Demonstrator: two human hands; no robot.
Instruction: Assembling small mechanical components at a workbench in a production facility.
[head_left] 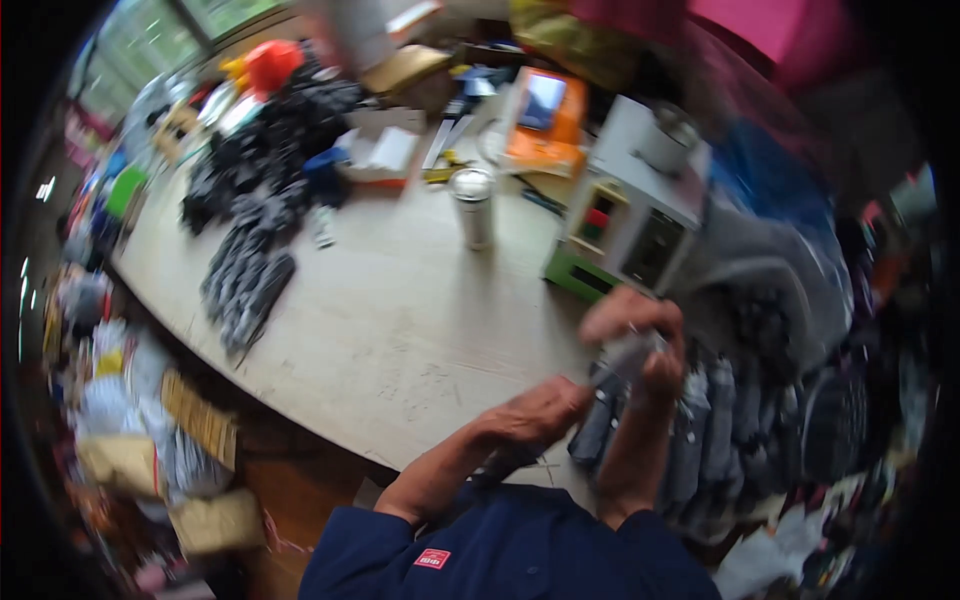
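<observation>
The right hand (642,316) has its grip closed on a blurred grey cloth (624,360), perhaps a sock, above the counter (400,320); the left hand (540,410) grips its lower end. Grey bundles (690,440) lie just right; 1 cup (475,215) stands farther back.

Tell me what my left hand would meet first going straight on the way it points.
Your left hand would likely meet the blurred grey item first, then your right hand; depth is unclear.
</observation>
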